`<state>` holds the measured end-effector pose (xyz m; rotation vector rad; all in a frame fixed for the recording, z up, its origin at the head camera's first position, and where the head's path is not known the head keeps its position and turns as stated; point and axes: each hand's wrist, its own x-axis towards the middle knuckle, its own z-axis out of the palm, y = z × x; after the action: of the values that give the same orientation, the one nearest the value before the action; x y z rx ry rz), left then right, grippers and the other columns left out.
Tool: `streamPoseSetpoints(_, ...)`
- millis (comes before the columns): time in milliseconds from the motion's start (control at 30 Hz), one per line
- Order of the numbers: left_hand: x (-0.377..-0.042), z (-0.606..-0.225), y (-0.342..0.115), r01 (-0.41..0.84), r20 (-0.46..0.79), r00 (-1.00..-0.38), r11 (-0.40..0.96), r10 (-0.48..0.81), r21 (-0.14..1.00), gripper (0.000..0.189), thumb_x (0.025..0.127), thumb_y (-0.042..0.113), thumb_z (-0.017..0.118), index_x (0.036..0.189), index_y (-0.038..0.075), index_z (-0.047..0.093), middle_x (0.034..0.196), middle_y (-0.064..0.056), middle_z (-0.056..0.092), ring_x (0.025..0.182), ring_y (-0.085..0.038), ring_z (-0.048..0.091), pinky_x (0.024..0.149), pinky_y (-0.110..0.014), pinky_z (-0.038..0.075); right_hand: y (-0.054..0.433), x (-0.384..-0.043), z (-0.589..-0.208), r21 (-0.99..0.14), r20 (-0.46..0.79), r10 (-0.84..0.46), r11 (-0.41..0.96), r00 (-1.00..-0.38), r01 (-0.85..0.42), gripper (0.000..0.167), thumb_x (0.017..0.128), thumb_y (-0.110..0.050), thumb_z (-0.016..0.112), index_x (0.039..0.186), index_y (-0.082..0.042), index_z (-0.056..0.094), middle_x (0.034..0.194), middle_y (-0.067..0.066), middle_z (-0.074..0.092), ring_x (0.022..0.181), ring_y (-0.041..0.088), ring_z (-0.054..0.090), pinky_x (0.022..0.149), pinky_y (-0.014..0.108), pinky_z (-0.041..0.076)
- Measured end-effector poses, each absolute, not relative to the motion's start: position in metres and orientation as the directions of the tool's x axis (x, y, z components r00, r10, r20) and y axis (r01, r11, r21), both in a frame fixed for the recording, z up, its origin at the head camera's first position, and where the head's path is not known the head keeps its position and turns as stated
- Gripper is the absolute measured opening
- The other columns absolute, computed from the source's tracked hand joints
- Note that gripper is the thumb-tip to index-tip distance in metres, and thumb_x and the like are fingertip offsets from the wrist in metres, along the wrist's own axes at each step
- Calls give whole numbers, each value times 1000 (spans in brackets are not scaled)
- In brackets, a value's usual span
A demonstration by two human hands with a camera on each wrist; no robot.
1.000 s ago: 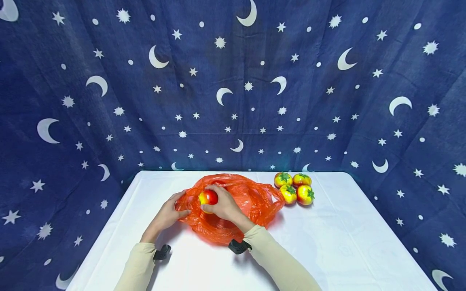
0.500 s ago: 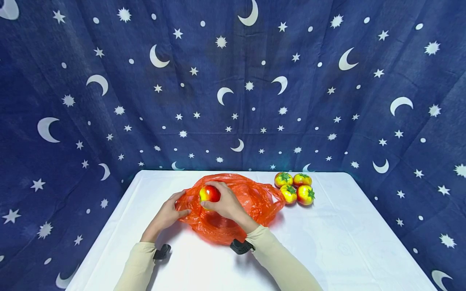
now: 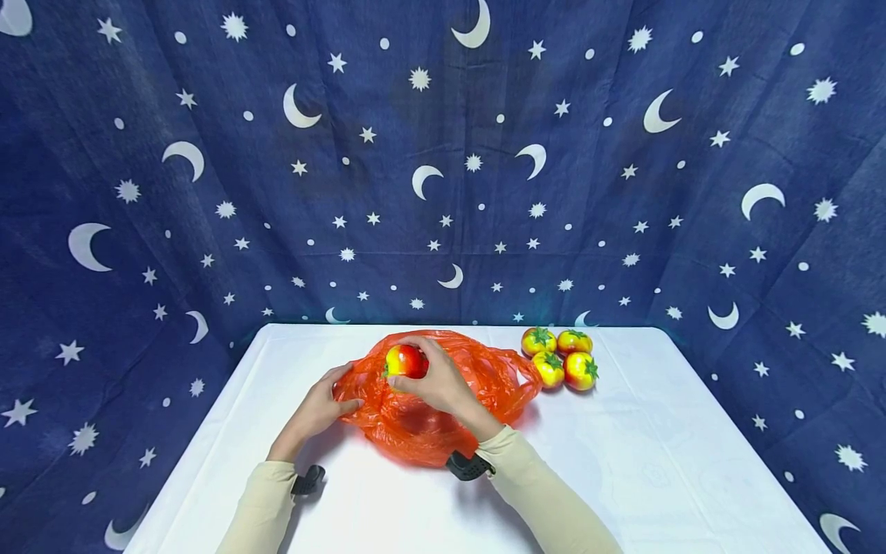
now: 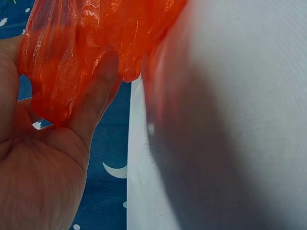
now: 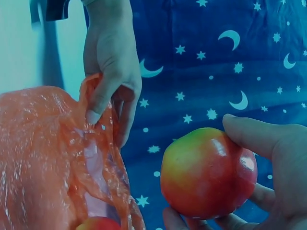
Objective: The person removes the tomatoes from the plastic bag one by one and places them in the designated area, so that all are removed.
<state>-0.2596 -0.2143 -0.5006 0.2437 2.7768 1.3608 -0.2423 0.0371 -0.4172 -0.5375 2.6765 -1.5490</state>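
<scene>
A thin orange-red plastic bag point(image 3: 477, 385) lies spread on the table with its mouth open. My left hand point(image 3: 320, 404) grips the bag's left edge; in the right wrist view its thumb and fingers pinch the crinkled film. Between thumb and fingers, my right hand point(image 3: 436, 381) holds a glossy red-and-yellow tomato point(image 5: 206, 172) over the bag, beside the left hand. A bit of green shows at the tomato's left side in the head view. Inside the bag's opening, the top of another red-and-yellow tomato point(image 5: 99, 224) peeks out in the right wrist view.
Several similar tomatoes with green leafy tops point(image 3: 580, 371) sit in a cluster at the back, just right of the bag. A white cloth covers the table point(image 3: 657, 446). Behind hangs a dark blue curtain point(image 3: 388, 223) with moons and stars.
My right hand has risen slightly and shifted right and away with the tomato, which has turned a little in its fingers. My left hand stays on the bag's edge.
</scene>
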Motion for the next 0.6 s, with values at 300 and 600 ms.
streamPoseSetpoints(300,-260,-502,-215,113,22,-988,604,156,789,80,83,16,75,151,4,35,154,-22,37,144,-43,32,119,-61,22,49,-244,-417,-865,180,-285,411,-942,-289,61,76,-32,83,130,-26,54,126,0,56,106,22,59,91,36,56)
streamPoseSetpoints(600,-260,-501,-215,97,4,-988,599,155,795,80,83,16,74,152,5,35,154,-22,36,144,-44,31,118,-62,22,61,-246,-418,-873,192,-281,388,-940,-294,67,75,-35,84,132,-19,53,125,3,57,108,27,56,86,36,57)
